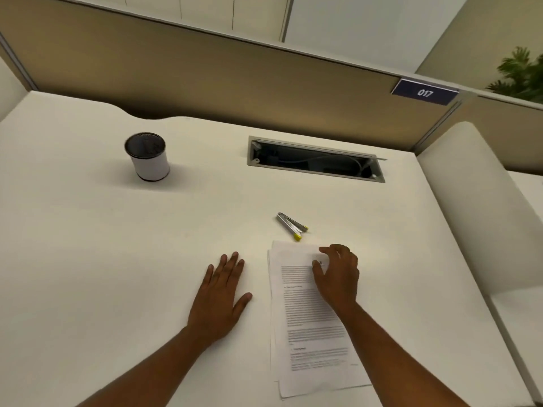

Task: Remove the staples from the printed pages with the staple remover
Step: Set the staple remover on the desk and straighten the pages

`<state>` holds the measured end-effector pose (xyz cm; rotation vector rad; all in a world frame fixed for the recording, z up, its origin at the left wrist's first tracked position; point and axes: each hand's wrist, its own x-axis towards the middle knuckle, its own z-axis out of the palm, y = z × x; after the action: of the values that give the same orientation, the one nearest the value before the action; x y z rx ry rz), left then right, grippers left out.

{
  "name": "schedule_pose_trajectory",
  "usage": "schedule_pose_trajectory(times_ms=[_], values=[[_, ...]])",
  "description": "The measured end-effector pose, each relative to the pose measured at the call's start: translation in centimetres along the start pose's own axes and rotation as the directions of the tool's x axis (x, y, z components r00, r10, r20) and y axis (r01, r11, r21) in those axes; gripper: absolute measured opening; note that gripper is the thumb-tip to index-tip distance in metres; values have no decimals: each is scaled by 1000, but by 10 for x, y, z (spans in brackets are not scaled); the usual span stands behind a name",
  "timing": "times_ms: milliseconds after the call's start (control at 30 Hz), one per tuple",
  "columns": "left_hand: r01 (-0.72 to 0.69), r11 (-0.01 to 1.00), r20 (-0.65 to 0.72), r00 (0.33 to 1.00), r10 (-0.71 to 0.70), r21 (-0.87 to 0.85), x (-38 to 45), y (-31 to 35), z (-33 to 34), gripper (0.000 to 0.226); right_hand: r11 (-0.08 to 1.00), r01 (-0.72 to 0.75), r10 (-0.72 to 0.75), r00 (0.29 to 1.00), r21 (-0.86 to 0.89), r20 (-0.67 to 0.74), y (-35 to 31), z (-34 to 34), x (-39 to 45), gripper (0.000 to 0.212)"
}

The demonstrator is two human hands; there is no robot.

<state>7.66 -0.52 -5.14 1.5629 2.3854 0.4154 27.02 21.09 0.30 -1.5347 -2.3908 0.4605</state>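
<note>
A stack of printed pages [308,321] lies on the white desk [117,259], right of centre, its long side running away from me. My right hand [338,274] rests on the pages' upper part with fingers curled and spread, holding nothing. Just beyond the pages' top edge lies the staple remover [291,225], metal with yellow tips, untouched. My left hand [220,295] lies flat on the bare desk to the left of the pages, fingers apart. I cannot make out any staple.
A cylindrical pen cup [148,157], white with a dark rim, stands at the back left. An open cable slot [314,158] is cut into the desk behind the staple remover. A beige partition with a "017" sign [424,91] closes the back; a white divider [482,207] borders the right.
</note>
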Motion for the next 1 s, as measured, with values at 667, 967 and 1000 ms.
schedule_pose_trajectory(times_ms=[667, 967, 1000], values=[[-22, 996, 55, 998, 17, 89, -17, 1, -20, 66, 995, 68, -50, 975, -74, 216, 2, 15, -23, 97], [23, 998, 30, 999, -25, 54, -33, -22, -25, 66, 974, 150, -106, 964, -168, 245, -16, 18, -23, 109], [25, 998, 30, 999, -27, 51, -34, -26, -27, 66, 969, 170, -119, 956, -178, 269, -17, 18, -22, 111]])
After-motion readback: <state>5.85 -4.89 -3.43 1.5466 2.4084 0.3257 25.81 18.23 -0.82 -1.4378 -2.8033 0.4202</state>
